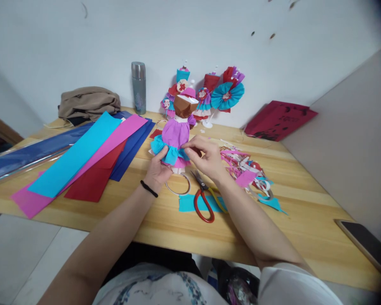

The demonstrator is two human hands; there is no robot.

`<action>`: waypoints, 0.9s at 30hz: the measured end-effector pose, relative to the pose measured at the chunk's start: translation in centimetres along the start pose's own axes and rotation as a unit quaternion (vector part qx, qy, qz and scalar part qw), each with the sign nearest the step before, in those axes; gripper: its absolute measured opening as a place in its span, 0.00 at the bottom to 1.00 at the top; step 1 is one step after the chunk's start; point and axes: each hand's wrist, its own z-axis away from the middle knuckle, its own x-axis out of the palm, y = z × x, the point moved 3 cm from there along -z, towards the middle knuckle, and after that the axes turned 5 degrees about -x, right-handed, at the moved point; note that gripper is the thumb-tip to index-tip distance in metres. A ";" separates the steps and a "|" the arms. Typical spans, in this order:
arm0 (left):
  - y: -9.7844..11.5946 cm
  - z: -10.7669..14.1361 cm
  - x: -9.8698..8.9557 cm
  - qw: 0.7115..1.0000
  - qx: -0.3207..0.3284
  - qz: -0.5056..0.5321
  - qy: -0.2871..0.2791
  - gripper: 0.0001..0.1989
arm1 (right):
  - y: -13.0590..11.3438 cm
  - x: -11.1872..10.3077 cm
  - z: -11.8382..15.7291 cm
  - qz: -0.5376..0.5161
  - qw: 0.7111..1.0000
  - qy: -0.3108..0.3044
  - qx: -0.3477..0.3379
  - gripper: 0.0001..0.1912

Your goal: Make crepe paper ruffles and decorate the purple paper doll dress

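Between my hands stands a small dress form [175,133] dressed in crepe paper, with a brown top, a purple skirt and a blue ruffle. My left hand [160,169] grips the lower left of the skirt, thumb over the blue ruffle. At the skirt's right side, my right hand [206,156] pinches the ruffle's edge between thumb and fingertips. Just below lie a roll of tape [178,185] and scissors [203,191] with one red and one yellow handle. The scissors rest partly on a blue paper strip [186,203].
Long crepe paper sheets [79,154] cover the left of the table. Paper scraps [246,173] lie right of my hands. Behind stand other dressed forms [227,96] and a thermos [139,89]. A red bag [279,120] leans at the right wall; a phone [366,241] lies near the right edge.
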 end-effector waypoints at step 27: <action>0.0 0.1 0.2 1.000 0.007 -0.012 0.002 0.11 | -0.2 0.7 -0.2 0.077 0.996 -0.035 0.016 0.07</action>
